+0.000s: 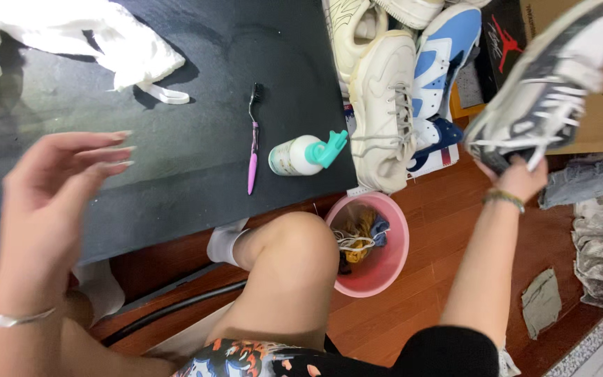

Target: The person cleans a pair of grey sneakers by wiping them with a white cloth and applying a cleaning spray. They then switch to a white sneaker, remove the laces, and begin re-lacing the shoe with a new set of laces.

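Grey sneaker gripped at heel by right hand fingers; left hand fingers spread, empty.

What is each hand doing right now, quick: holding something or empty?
Left hand: open, fingers spread, empty, raised over the black table top.
Right hand: closed on a grey and white laced sneaker, held up.

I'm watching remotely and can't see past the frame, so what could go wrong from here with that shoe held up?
1. The right hand grips the grey and white sneaker only at one end; it could slip onto the floor or the pink basket.
2. The foam bottle lies near the black table's edge and might roll off.
3. The left hand, open above the table, could knock the toothbrush.
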